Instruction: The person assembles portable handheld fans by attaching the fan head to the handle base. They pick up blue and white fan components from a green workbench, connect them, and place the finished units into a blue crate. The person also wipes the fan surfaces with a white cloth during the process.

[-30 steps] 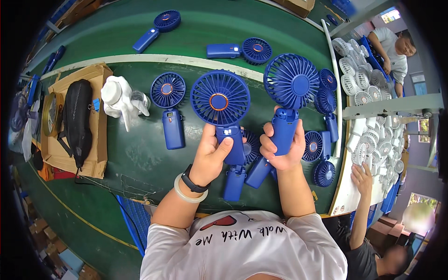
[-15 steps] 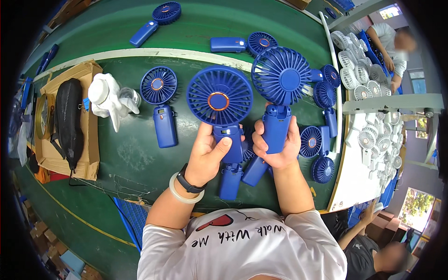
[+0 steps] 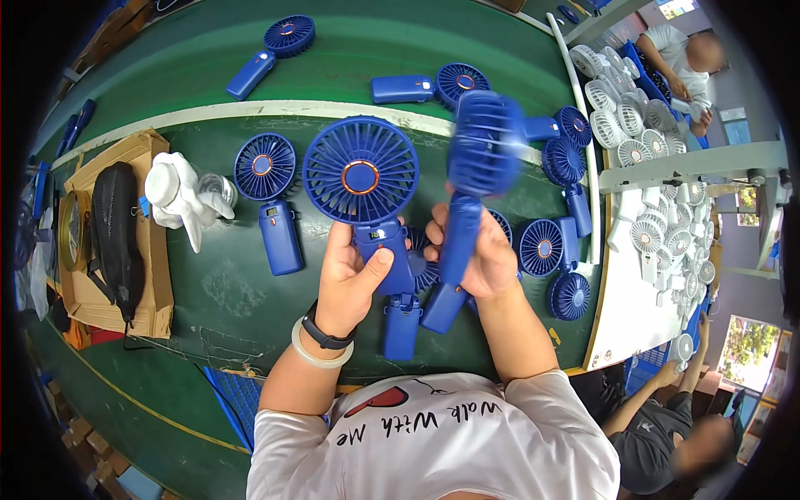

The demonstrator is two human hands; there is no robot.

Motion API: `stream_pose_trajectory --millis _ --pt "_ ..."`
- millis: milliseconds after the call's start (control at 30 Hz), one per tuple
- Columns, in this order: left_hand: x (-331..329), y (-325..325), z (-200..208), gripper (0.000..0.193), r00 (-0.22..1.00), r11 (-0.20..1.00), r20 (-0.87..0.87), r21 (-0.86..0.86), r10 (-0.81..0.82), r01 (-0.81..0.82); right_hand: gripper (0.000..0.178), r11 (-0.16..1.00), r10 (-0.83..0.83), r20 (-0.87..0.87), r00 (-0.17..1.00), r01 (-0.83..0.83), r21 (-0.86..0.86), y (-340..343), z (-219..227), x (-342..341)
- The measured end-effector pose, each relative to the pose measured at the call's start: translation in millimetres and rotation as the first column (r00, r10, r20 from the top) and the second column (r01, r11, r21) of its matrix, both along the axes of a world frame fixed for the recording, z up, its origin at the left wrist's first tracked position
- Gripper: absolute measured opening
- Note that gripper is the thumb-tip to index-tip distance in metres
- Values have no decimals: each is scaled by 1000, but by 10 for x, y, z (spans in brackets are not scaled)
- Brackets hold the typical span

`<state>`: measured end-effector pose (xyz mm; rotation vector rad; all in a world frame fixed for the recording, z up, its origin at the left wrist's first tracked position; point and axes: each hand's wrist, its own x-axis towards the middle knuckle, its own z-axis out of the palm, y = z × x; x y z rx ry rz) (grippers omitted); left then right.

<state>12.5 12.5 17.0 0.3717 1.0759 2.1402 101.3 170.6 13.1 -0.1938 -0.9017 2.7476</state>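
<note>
My left hand (image 3: 350,279) is closed round the handle of a blue handheld fan (image 3: 360,171), its thumb on the front button below a small lit display. The round grille faces up with an orange ring at its hub. My right hand (image 3: 482,258) grips a second blue handheld fan (image 3: 485,142), which is turned on edge and blurred by motion. Under and between my hands, more blue fans lie on the green table, partly hidden; one handle (image 3: 402,327) shows below my left hand. Left of my left hand lies another blue fan (image 3: 265,167).
On the left, a cardboard tray (image 3: 158,275) holds a black pouch (image 3: 118,237) and a tape roll. Beside it stands a jar with white cloth (image 3: 179,192). More blue fans (image 3: 543,247) lie right. White fans (image 3: 658,233) crowd a side table, with two people near it.
My right hand has turned its fan from grille-facing to edge-on. My left hand's fan has shifted slightly left in view. The person at lower right now holds up a white fan.
</note>
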Motion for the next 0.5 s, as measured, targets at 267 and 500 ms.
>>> stream_pose_trajectory --millis 267,500 --pt "-7 -23 -36 50 1000 1000 -8 -13 12 -12 44 915 -110 239 965 4 404 9 118 43" --pt "-33 -26 -56 48 1000 1000 -15 0 21 -21 45 913 -118 213 970 22 408 -25 146 28"
